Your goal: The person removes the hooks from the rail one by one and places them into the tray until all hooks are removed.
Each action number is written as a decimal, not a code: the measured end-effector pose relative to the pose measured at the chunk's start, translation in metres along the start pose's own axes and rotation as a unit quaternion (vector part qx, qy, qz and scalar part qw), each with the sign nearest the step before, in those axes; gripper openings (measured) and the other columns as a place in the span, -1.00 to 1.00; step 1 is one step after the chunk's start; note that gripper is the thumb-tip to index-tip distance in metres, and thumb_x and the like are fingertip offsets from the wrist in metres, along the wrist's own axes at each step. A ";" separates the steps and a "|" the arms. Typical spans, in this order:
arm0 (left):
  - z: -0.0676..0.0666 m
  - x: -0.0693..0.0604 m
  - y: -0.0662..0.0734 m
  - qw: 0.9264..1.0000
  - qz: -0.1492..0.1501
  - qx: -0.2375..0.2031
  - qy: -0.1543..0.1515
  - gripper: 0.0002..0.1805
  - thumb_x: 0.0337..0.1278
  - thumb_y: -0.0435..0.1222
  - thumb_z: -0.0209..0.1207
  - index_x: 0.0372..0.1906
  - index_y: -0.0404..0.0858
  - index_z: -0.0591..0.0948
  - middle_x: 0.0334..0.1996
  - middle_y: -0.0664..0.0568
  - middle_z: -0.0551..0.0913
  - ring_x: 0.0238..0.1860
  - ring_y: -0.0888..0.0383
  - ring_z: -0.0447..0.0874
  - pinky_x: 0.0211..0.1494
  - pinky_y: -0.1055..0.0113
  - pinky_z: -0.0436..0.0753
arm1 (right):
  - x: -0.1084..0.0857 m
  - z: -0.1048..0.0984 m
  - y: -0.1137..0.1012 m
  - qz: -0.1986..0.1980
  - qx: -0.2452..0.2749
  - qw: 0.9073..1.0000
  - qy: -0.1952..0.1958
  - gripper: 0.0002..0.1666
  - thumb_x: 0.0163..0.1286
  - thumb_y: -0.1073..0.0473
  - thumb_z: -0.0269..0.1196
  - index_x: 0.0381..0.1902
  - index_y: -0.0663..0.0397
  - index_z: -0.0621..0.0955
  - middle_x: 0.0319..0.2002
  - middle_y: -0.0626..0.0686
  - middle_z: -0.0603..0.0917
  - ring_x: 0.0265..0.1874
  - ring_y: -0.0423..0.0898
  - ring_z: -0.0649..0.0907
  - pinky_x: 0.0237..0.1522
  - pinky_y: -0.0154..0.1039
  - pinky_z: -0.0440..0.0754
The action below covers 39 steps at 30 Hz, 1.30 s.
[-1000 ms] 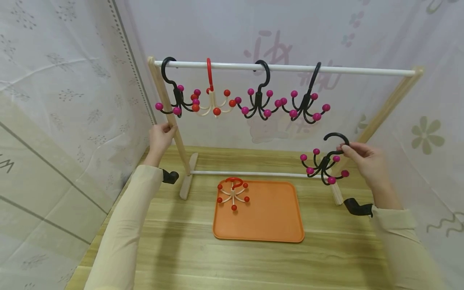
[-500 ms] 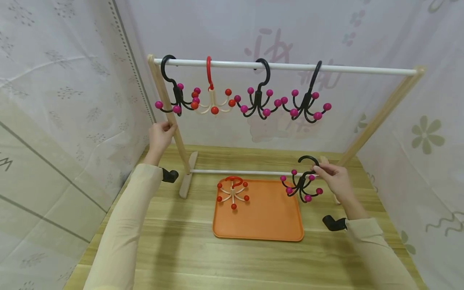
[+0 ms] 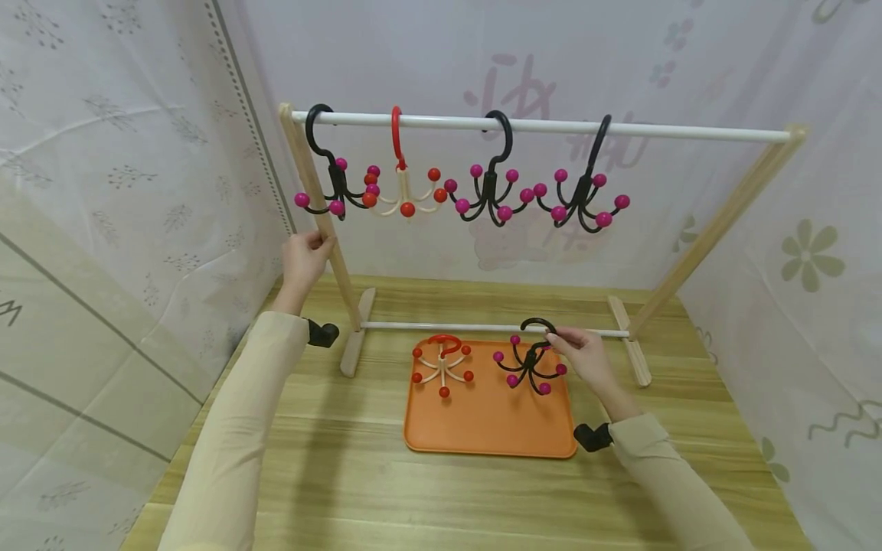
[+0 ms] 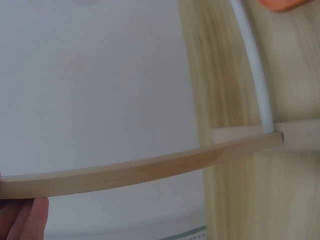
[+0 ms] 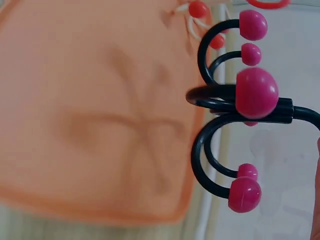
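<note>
- Black hanger with pink balls (image 3: 530, 360): above the right half of the orange tray (image 3: 475, 432), hook pinched in my right hand (image 3: 584, 358), forearm (image 3: 671, 478) angled inward.
- Wooden post (image 3: 343, 282): its edge pinched in my left hand (image 3: 303, 264), arm (image 3: 230, 428) stretched forward.

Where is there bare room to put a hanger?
Orange tray: the front strip, and between its red hanger and the black hanger in the right hand. White top rail: from the rightmost hung hanger to the right post. The rail's left end is crowded.
</note>
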<state>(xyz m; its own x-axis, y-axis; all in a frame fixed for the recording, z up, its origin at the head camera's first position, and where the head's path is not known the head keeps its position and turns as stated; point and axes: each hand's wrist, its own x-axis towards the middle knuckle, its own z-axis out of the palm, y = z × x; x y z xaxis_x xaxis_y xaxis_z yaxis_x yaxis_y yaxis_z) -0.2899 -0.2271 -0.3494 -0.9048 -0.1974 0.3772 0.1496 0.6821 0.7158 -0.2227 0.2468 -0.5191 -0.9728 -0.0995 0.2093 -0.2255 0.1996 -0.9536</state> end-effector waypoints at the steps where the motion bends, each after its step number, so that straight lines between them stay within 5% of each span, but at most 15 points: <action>1: 0.000 0.000 0.000 1.000 0.000 0.001 0.001 -0.71 0.15 -0.26 0.05 -0.30 -0.44 0.63 -0.42 -0.24 0.63 -0.42 -0.01 0.53 -0.50 0.40 0.35 | 0.002 0.003 0.005 -0.004 0.014 1.000 -0.005 -0.66 0.21 0.14 0.20 -0.09 0.19 0.58 -0.26 0.09 0.65 -0.30 0.00 0.62 -0.28 -0.21 0.53; 8: -0.001 0.000 0.001 1.000 0.002 0.003 0.002 -0.72 0.14 -0.27 0.07 -0.32 -0.43 0.63 -0.42 -0.24 0.63 -0.42 -0.01 0.54 -0.48 0.38 0.35 | 0.019 0.028 0.059 -0.056 0.019 0.998 -0.015 -0.70 0.20 0.19 0.20 -0.10 0.14 0.60 -0.27 0.08 0.65 -0.29 -0.06 0.62 -0.30 -0.26 0.54; 12: -0.001 -0.001 0.001 1.000 -0.002 0.003 -0.003 -0.72 0.15 -0.26 0.05 -0.29 -0.44 0.63 -0.39 -0.25 0.63 -0.38 -0.03 0.56 -0.46 0.38 0.38 | 0.023 0.042 0.060 -0.071 0.019 0.997 -0.030 -0.71 0.22 0.14 0.18 -0.08 0.02 0.60 -0.25 0.02 0.65 -0.25 -0.10 0.61 -0.25 -0.28 0.52; 20: -0.001 0.000 0.000 1.000 -0.010 0.002 -0.010 -0.70 0.15 -0.25 0.05 -0.26 -0.44 0.62 -0.36 -0.25 0.63 -0.36 -0.03 0.56 -0.44 0.37 0.39 | 0.005 0.072 -0.041 -0.033 0.031 0.998 -0.045 -0.65 0.20 0.17 0.20 -0.12 0.32 0.57 -0.27 0.18 0.64 -0.25 -0.01 0.61 -0.21 -0.20 0.51; 27: -0.001 0.000 0.001 1.000 -0.009 -0.006 -0.007 -0.72 0.14 -0.26 0.06 -0.27 -0.44 0.62 -0.38 -0.25 0.63 -0.40 0.00 0.55 -0.47 0.41 0.36 | 0.000 0.088 -0.083 0.031 0.007 0.998 -0.060 -0.66 0.24 0.31 0.13 -0.06 0.43 0.50 -0.15 0.34 0.55 -0.13 0.12 0.54 -0.11 -0.10 0.45; 34: -0.002 -0.001 0.001 1.000 0.001 -0.004 -0.008 -0.71 0.15 -0.27 0.06 -0.28 -0.46 0.62 -0.37 -0.26 0.62 -0.38 -0.02 0.55 -0.46 0.41 0.38 | 0.005 0.096 -0.065 0.008 0.037 0.998 -0.055 -0.66 0.24 0.34 0.13 -0.07 0.47 0.49 -0.17 0.40 0.53 -0.15 0.16 0.55 -0.16 -0.19 0.48; 39: -0.002 -0.001 0.001 1.000 0.003 -0.007 -0.016 -0.70 0.17 -0.27 0.04 -0.26 -0.47 0.61 -0.37 -0.25 0.62 -0.38 -0.02 0.55 -0.43 0.38 0.39 | 0.011 0.097 -0.004 -0.033 0.046 0.997 -0.045 -0.64 0.24 0.17 0.16 -0.06 0.28 0.55 -0.19 0.22 0.60 -0.20 0.00 0.58 -0.20 -0.10 0.49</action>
<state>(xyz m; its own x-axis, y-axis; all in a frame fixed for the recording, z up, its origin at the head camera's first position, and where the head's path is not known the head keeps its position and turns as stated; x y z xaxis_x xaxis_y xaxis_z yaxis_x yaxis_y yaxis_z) -0.2881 -0.2276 -0.3477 -0.9160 -0.1717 0.3625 0.1593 0.6736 0.7217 -0.2273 0.1504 -0.5343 -0.9465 -0.1976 0.2550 -0.2783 0.1002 -0.9553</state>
